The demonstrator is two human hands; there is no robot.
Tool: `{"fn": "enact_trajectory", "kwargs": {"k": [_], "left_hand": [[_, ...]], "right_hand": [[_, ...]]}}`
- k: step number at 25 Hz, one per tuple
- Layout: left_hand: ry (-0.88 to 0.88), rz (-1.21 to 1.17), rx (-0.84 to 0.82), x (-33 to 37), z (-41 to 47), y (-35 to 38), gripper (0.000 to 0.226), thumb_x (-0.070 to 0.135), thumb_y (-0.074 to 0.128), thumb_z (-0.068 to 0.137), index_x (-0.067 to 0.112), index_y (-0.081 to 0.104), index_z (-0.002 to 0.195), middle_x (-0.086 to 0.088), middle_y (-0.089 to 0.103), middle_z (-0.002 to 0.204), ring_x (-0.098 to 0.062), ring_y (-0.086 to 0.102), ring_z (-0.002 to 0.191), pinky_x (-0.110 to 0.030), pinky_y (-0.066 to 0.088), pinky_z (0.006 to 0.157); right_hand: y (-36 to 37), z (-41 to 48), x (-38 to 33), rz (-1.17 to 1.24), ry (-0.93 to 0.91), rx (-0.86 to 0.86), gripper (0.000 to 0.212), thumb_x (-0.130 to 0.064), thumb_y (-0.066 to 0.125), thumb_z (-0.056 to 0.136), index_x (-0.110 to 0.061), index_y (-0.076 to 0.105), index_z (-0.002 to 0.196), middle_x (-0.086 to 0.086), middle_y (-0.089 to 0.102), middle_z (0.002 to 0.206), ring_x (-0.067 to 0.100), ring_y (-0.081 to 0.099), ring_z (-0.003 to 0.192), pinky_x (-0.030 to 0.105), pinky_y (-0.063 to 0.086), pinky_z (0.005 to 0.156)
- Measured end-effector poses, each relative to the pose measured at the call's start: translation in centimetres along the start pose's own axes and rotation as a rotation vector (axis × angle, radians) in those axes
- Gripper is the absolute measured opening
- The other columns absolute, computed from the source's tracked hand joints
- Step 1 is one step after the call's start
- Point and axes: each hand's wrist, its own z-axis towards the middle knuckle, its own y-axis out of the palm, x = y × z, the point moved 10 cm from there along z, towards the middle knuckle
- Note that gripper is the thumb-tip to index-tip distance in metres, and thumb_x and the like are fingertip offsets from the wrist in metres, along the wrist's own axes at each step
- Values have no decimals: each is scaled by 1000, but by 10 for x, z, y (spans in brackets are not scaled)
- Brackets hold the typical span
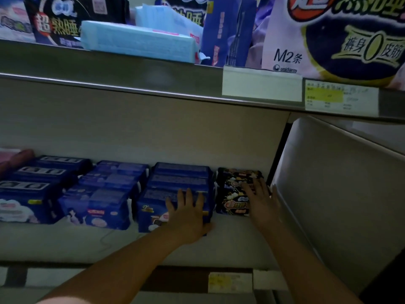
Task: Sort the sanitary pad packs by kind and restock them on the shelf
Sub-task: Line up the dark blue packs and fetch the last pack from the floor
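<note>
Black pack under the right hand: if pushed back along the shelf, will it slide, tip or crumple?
The black pack lies face-up and low on the shelf, so it probably slides rather than tips. Its printed wrapper looks soft; it may dimple under the right hand.

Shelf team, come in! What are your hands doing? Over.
Left hand flat on front blue pack. Right hand flat on black pack. Both packs on lower shelf. Nothing blocking.

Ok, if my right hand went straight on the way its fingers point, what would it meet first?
The right hand lies flat on the black glossy pad pack; past it, probably the pale back panel of the shelf, though depth is unclear.
</note>
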Motion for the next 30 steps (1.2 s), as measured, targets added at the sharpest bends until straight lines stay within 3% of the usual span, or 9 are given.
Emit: {"fn": "enact_trajectory", "kwargs": {"k": [2,7,11,13,18,21,25,28,30], "left_hand": [[15,-15,-30,0,2,0,89,62,36,89,19,-16,146,-14,-22,153,-36,-21,140,-60,-8,109],[33,-31,-31,0,6,4,91,63,36,88,18,-17,146,-14,-26,152,-37,-26,138,-60,-11,108],[36,-127,20,-1,2,-3,86,58,36,91,20,-16,146,-14,-25,152,-34,-27,138,-58,-12,108],[24,-165,130,-2,-10,-17,82,56,35,92,21,-16,146,-16,-23,152,-31,-25,139,-58,-13,108],[119,-136,383,41,-66,-58,76,50,37,94,21,-9,148,-13,-21,154,-28,-21,141,-56,-11,110],[152,-243,398,86,-104,-60,70,45,41,94,21,5,149,-8,-11,156,-25,-7,144,-48,-3,115],[180,-312,366,143,-150,-31,61,39,47,93,18,23,145,-6,15,154,-24,27,137,-34,26,111],[155,-317,335,175,-184,1,58,36,51,91,16,31,142,-7,22,151,-23,38,132,-34,34,107],[124,-328,308,190,-208,17,55,34,50,91,17,34,140,-6,26,149,-21,37,131,-33,34,105]], "right_hand": [[3,0,2,4,43,-59,74,-2,43,89,-29,9,149,12,0,157,29,-4,145,54,-1,113],[-10,-11,-3,34,107,-92,73,-12,44,92,-21,-1,150,15,-2,157,31,-3,144,52,5,114],[-53,-26,-10,261,92,53,66,-11,55,87,-5,25,145,20,22,151,35,25,137,44,24,111],[-79,-38,-12,355,61,131,57,-9,58,86,-2,38,138,23,32,145,39,39,126,43,35,104],[-135,-66,-11,463,-29,284,46,-9,56,86,-3,48,131,19,35,143,37,41,126,44,38,105],[-159,-101,-9,564,-119,292,42,-9,54,87,-3,51,128,18,40,138,35,44,123,42,39,103],[-159,-166,26,611,-133,218,35,-9,55,87,-2,54,122,13,47,129,27,47,116,28,36,101],[-153,-222,58,625,-174,231,32,-3,57,84,1,57,116,16,53,116,28,52,110,15,31,93],[-153,-250,66,674,-212,239,30,1,58,83,3,59,112,17,56,112,27,55,107,15,33,93]]}}
